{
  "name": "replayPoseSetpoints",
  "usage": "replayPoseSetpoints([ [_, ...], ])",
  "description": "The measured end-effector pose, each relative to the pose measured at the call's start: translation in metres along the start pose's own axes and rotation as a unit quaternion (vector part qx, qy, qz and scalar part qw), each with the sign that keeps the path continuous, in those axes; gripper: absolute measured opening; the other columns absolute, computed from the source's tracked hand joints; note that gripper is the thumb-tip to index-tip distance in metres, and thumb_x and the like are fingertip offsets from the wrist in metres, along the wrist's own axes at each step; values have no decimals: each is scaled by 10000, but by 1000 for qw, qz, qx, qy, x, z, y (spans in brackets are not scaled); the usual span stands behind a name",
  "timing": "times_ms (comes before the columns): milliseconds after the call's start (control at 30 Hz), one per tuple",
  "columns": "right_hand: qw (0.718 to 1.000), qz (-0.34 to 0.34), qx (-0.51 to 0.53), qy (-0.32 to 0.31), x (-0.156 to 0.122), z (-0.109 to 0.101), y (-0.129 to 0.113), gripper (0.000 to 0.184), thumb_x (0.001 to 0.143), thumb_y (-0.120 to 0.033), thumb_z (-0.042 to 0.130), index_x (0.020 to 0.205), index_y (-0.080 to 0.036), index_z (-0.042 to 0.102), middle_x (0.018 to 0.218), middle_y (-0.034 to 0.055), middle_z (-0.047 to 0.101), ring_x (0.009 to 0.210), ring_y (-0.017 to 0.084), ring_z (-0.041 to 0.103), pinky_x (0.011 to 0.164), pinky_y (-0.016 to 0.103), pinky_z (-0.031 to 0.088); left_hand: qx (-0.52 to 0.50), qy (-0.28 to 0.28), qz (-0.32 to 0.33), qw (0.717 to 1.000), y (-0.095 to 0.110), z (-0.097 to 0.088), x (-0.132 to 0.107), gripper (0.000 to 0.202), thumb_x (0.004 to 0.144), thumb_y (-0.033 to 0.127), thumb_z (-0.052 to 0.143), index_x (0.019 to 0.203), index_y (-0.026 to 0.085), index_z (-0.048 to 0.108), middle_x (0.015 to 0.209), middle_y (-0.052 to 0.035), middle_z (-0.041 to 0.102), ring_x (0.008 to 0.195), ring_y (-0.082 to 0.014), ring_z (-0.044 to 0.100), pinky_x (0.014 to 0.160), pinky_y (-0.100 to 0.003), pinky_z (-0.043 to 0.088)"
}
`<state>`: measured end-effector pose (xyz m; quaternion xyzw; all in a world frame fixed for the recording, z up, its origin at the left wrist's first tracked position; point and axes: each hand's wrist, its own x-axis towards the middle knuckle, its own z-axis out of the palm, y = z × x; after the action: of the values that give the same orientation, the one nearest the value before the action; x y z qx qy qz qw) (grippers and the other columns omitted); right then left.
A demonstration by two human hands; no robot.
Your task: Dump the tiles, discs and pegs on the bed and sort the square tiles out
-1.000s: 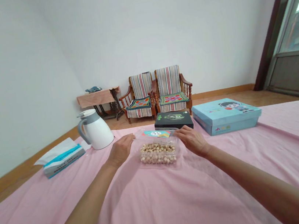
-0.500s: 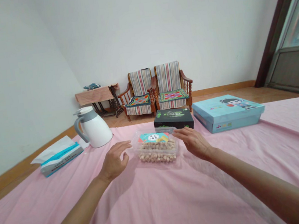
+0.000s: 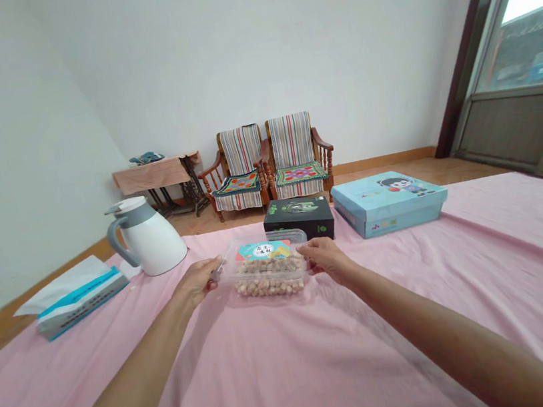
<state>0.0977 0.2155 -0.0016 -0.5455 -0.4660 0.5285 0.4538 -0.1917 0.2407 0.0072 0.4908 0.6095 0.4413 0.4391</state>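
Left grip (image 3: 196,283) and right grip (image 3: 330,258) pinch the lid (image 3: 264,250) at 2 ends, over the tub (image 3: 270,288); black box (image 3: 298,218) behind, near far edge of cloth (image 3: 285,370).

The 2 hands (image 3: 328,256) and 2 forearms (image 3: 418,314) are bare, narrowing toward the wrists (image 3: 357,275)

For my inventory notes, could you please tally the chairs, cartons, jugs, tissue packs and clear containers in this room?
2 chairs: left chair, right chair
2 cartons: black carton, light-blue carton
1 jug
1 tissue pack
1 clear container
Total: 7
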Motion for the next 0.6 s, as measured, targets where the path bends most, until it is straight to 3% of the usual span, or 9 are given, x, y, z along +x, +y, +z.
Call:
replayPoseSetpoints([
  [133, 1000, -16, 22, 4, -6, -13, -6, 169, 817, -195, 590, 677, -161, 503, 485, -54, 464, 389, 58, 425, 356, 163, 347, -62, -6, 9, 998, 15, 5, -12, 376, 551, 413, 790, 657, 106, 600, 527, 40, 453, 426, -30, 329, 347, -154, 180],
  [300, 995, -60, 58, -52, -29, -57, -18, 253, 730, -353, 680, 687, -162, 522, 524, -57, 455, 426, 56, 403, 360, 165, 308, -99, -24, 8, 995, 28, 27, -49, 429, 537, 447, 812, 713, 108, 616, 511, 60, 439, 425, -26, 332, 350, -151, 203],
  [467, 996, -39, 16, -80, -49, -93, -1, 410, 647, -493, 729, 616, -177, 469, 519, -65, 414, 437, 54, 373, 363, 172, 278, -100, -55, -20, 993, 8, 60, -92, 501, 492, 538, 814, 649, 122, 581, 494, 52, 461, 413, -37, 369, 357, -167, 279],
  [600, 996, -31, -5, -78, -53, -102, 18, 396, 705, -520, 683, 655, -178, 490, 540, -64, 410, 438, 59, 378, 371, 181, 301, -89, -66, -32, 993, -8, 70, -105, 531, 511, 600, 780, 668, 137, 570, 525, 41, 502, 427, -50, 410, 360, -172, 311],
])
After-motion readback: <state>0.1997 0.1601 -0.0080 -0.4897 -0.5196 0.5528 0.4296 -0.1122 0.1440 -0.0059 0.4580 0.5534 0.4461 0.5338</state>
